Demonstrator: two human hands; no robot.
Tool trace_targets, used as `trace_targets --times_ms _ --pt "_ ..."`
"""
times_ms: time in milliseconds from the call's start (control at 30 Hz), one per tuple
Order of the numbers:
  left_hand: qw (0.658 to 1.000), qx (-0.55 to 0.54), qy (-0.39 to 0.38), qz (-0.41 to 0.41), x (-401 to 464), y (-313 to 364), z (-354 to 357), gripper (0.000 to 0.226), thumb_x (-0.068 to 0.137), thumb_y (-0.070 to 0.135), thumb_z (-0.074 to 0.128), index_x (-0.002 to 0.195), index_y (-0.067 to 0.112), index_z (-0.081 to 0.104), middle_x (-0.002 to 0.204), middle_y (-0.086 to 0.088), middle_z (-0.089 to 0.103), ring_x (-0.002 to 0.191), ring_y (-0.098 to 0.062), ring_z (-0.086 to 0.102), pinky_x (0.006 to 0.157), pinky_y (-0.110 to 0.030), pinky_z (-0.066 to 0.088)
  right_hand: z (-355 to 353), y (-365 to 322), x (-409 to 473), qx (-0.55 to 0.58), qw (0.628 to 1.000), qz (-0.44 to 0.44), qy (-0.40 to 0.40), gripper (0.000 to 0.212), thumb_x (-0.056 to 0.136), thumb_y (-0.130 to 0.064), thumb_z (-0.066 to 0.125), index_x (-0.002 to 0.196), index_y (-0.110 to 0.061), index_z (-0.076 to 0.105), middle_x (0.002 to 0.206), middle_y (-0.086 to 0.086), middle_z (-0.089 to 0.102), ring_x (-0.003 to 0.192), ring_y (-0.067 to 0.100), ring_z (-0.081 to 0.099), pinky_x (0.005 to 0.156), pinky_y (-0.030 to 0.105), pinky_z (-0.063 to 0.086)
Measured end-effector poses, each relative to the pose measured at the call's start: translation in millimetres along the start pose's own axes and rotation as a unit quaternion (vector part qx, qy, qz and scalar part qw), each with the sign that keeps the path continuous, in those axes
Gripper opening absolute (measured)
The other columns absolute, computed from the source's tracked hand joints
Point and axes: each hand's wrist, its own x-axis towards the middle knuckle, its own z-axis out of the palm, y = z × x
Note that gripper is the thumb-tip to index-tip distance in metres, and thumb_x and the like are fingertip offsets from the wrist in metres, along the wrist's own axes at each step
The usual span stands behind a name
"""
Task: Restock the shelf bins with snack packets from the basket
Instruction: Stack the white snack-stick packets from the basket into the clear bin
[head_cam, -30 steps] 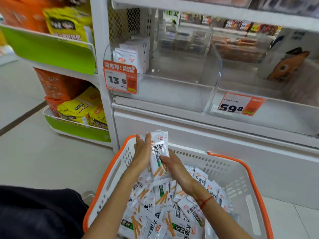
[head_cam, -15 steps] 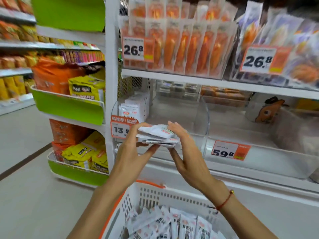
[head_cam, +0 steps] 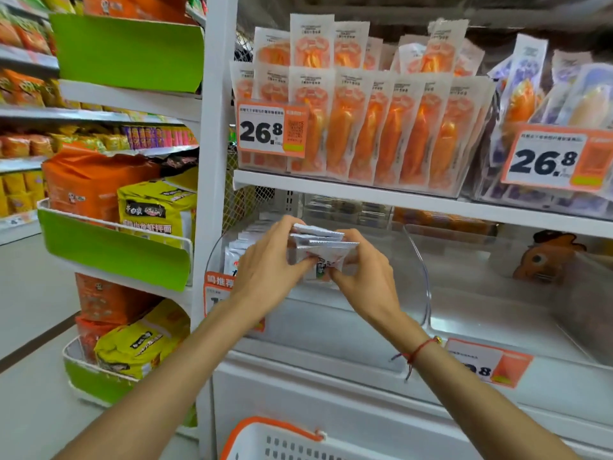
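Bright even light, warped soft edges

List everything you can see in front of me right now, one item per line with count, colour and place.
small white snack packets: a stack, held in both hands before the bin
clear plastic shelf bin: one, lower shelf, a few white packets at its left
orange-and-white pouches: many, upper shelf
orange price tags marked 26.8: two, upper shelf edge
white basket with orange rim: one, bottom
yellow noodle bags: several, green-fronted rack, left
left hand: grips stack
right hand: grips stack; red string bracelet at wrist
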Motion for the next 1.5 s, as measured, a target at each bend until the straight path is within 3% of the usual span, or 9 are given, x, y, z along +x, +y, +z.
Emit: trace_targets --times_ms 300,533,667,833,967,1033,1267,1367,1500 --pt "0.958 0.260 -0.117 -0.040 90 -49 42 0.058 0.072 0.051 0.073 0.119 0.020 0.057 0.100 -0.004 0.066 0.092 -0.025 0.061 0.072 -0.029 0.045 54 56 77 0.000 0.984 0.139 -0.116 0.052 0.074 -0.010 0.077 0.118 -0.018 0.050 0.107 0.005 0.064 0.093 0.027 0.066 0.081 0.046 0.055" --pt "0.924 0.313 -0.214 -0.048 149 -84 77 0.059 0.074 0.053 0.072 0.120 0.021 0.054 0.120 0.000 0.060 0.112 -0.023 0.056 0.099 -0.037 0.039 100 88 129 0.038 0.955 0.257 -0.146 0.061 0.070 -0.002 0.075 0.124 -0.019 0.050 0.115 0.009 0.065 0.099 0.027 0.065 0.078 0.041 0.058" --pt "0.917 0.346 -0.199 -0.017 161 -104 88 0.062 0.073 0.057 0.069 0.120 0.019 0.057 0.125 -0.006 0.055 0.124 -0.028 0.042 0.100 -0.038 0.035 113 98 141 0.041 0.951 0.266 -0.149 0.046 0.074 0.000 0.072 0.115 -0.013 0.056 0.114 0.011 0.065 0.095 0.027 0.067 0.060 0.028 0.058" --pt "0.933 0.313 -0.179 -0.005 170 -111 81 0.077 0.066 0.055 0.077 0.127 0.018 0.049 0.131 -0.005 0.050 0.125 -0.027 0.040 0.099 -0.039 0.037 126 109 149 -0.041 0.958 0.247 -0.140 0.027 0.077 -0.013 0.071 0.102 -0.008 0.065 0.101 0.009 0.068 0.091 0.027 0.067 0.079 0.035 0.057" --pt "0.932 0.312 -0.182 0.040 171 -109 75 0.042 0.073 0.035 0.078 0.107 0.024 0.055 0.125 -0.002 0.051 0.122 -0.024 0.040 0.096 -0.037 0.037 133 107 149 -0.127 0.957 0.223 -0.135 0.022 0.080 -0.022 0.063 0.097 -0.008 0.060 0.092 0.005 0.061 0.088 0.027 0.062 0.079 0.035 0.054" --pt "0.919 0.335 -0.203 0.052 171 -109 75 0.023 0.080 0.023 0.072 0.096 0.032 0.058 0.126 0.000 0.052 0.123 -0.023 0.040 0.097 -0.038 0.037 141 105 151 -0.100 0.955 0.243 -0.142 0.028 0.078 -0.024 0.062 0.102 -0.007 0.062 0.099 0.009 0.066 0.091 0.030 0.066 0.080 0.041 0.057" --pt "0.841 0.424 -0.326 0.077 167 -104 74 0.046 0.091 0.018 0.048 0.129 0.044 0.051 0.154 0.001 0.025 0.141 -0.026 0.020 0.114 -0.044 0.021 152 102 146 0.128 0.913 0.356 -0.152 0.052 0.079 0.005 0.063 0.114 -0.008 0.027 0.087 0.012 0.055 0.085 0.029 0.067 0.080 0.042 0.058" --pt "0.835 0.417 -0.351 0.075 162 -103 69 0.047 0.093 0.020 0.048 0.132 0.045 0.047 0.158 0.004 0.009 0.145 -0.025 0.005 0.116 -0.045 0.009 152 108 140 0.099 0.929 0.332 -0.130 0.055 0.072 -0.001 0.073 0.111 -0.010 0.036 0.106 0.015 0.059 0.097 0.034 0.064 0.082 0.046 0.056" --pt "0.799 0.489 -0.307 0.168 156 -100 67 0.042 0.093 0.022 0.051 0.129 0.042 0.050 0.143 0.002 0.028 0.133 -0.023 0.021 0.109 -0.039 0.023 147 109 139 0.025 0.956 0.278 -0.093 0.057 0.067 -0.016 0.081 0.112 -0.012 0.046 0.112 0.014 0.062 0.096 0.034 0.064 0.084 0.047 0.055"
